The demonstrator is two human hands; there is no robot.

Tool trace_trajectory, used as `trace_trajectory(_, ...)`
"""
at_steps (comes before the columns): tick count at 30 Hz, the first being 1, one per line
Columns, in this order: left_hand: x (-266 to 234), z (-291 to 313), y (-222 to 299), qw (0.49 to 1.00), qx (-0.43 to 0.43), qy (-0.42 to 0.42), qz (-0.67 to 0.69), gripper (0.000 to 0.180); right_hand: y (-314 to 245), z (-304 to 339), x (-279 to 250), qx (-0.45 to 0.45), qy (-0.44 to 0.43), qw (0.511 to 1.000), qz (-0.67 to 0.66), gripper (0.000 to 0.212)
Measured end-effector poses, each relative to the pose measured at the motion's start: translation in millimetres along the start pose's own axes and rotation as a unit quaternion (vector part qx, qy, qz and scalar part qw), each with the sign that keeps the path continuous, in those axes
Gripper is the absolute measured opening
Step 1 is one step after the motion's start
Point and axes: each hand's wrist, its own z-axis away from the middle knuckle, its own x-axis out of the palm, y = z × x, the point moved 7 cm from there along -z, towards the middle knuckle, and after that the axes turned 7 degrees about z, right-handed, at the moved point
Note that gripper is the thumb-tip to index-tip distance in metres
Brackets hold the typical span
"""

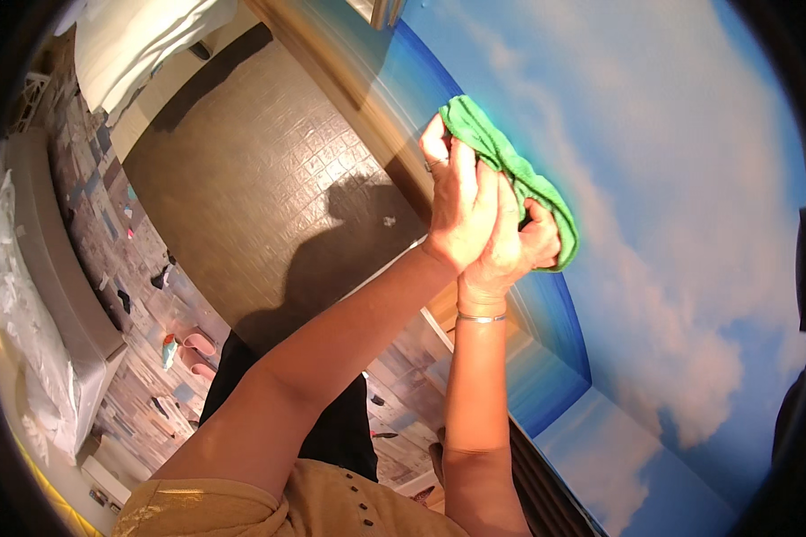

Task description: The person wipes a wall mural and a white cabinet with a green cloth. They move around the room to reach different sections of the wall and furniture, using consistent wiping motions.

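A bunched green cloth [509, 170] lies against a surface painted with blue sky and white clouds [653, 233], by its dark blue border. My left hand [464, 201] grips the cloth's upper left part, fingers curled at its edge. Close beside it, touching, my right hand [510, 249] holds the lower right part, with its fingers bent into the folds. A thin silver bracelet [481, 318] circles my right wrist. Both arms are stretched out toward the painted surface. The cloth hides some of my fingertips.
Left of my hands is a large brown surface [242, 179] with a brick-like pattern, crossed by my shadow. Pink slippers [197, 352] and scattered small items lie on the patchwork-patterned floor. A grey padded piece of furniture [59, 242] carries clear plastic. White fabric [135, 45] hangs top left.
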Motion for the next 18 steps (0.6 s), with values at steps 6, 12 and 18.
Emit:
trace_trajectory(6,39.1,28.2,66.3,0.969,0.185,-0.102,-0.131,0.044,-22.9,23.1,-28.8,-0.266,0.022,0.853,0.448,0.034)
trace_trajectory(12,11.8,36.3,15.6,0.991,0.090,-0.075,-0.064,0.043,30.4,53.4,-1.7,-0.148,-0.095,0.938,0.299,0.037)
trace_trajectory(18,-51.4,-53.1,-13.5,0.931,0.221,-0.038,-0.289,0.030,-57.2,18.5,93.4,-0.281,-0.116,0.927,0.219,0.025)
